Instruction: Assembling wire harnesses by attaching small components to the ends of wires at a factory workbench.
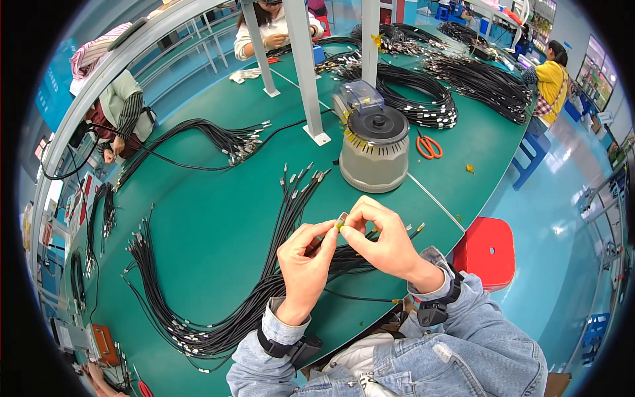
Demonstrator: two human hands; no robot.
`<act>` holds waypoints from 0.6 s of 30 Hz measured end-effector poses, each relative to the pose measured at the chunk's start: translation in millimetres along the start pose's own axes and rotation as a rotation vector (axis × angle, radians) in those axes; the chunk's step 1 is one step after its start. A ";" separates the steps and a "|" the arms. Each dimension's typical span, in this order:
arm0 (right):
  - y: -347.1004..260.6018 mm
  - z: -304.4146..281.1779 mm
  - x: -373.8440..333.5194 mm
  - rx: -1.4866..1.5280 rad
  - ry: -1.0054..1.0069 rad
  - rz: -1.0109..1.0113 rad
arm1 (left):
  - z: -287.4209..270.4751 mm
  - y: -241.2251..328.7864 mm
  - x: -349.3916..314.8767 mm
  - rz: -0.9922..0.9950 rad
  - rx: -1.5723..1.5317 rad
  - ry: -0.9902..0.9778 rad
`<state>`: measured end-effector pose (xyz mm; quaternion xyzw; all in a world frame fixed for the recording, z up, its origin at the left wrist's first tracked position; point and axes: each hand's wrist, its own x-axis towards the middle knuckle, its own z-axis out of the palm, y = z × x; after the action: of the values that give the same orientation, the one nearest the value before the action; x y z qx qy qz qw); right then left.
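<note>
My left hand point(305, 264) and my right hand point(382, 239) meet above the green table, with thumbs and forefingers pinched together. Between their fingertips is the metal connector point(342, 218) of a cable, with a bit of yellow tape on it. My fingers hide most of this cable. Below and to the left of my hands, a large bundle of black cables point(268, 288) curves across the table, with silvery connectors at its ends. Some ends with yellow tape point(420, 227) stick out to the right, under my right hand. Just beyond my hands stands a round grey tape dispenser point(374, 165).
Orange-handled scissors point(430, 147) lie right of the dispenser. More black cable bundles point(479, 83) cover the table's far side. Grey metal posts point(305, 73) rise from the tabletop. A red stool point(488, 253) stands by the right edge. Other people work around the table, one in yellow point(550, 86).
</note>
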<state>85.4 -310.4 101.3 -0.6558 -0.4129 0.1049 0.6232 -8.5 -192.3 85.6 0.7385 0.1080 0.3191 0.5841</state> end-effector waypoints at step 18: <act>-3.4 1.1 1.4 -0.058 0.016 0.067 | 1.8 4.6 0.3 0.043 0.043 0.019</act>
<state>84.2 -309.0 104.6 -0.6879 -0.3883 0.1086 0.6035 -8.2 -195.0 89.8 0.7501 0.1044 0.3360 0.5600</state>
